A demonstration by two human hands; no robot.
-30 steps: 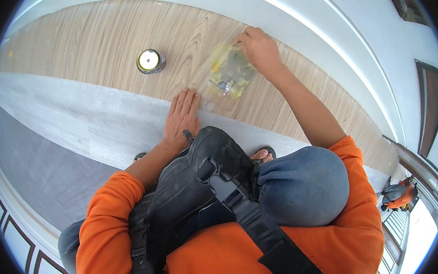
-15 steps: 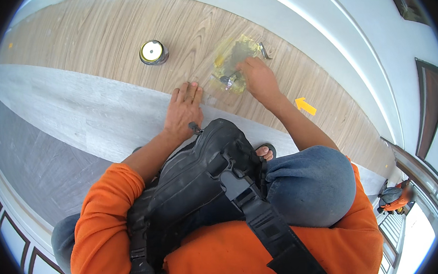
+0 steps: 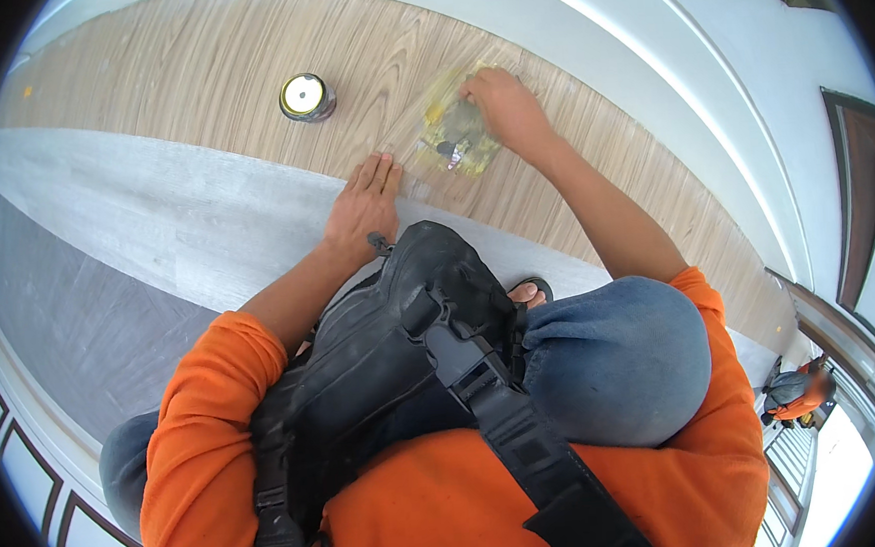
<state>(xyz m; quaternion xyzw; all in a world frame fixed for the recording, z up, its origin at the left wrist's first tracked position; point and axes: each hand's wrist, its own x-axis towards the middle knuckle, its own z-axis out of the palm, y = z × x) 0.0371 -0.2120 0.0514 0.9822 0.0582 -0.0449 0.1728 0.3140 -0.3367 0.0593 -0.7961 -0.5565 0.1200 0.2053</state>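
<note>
My left hand (image 3: pixel 361 206) lies with straight fingers on the front part of the wood-grain strip (image 3: pixel 176 89). My right hand (image 3: pixel 510 111) is bent over a translucent sheet (image 3: pixel 471 161) with yellow-green and dark grey smears, its fingers curled at the sheet's upper part; what they hold, if anything, is hidden. A small dark, shiny piece (image 3: pixel 448 151) lies on the sheet. A round can (image 3: pixel 307 99) with a white top and yellowish rim stands upright to the left of the sheet.
A black bag (image 3: pixel 381 337) with straps rests across my lap beside my bent knee. Beyond the strip is a white moulded wall (image 3: pixel 706 77); below it runs pale grey plank flooring (image 3: pixel 121 183). Another person (image 3: pixel 794 404) in orange is far off at the right.
My right hand moved from the sheet's upper right edge down over its middle, then back slightly up and left. My left hand has shifted a little, staying on the strip.
</note>
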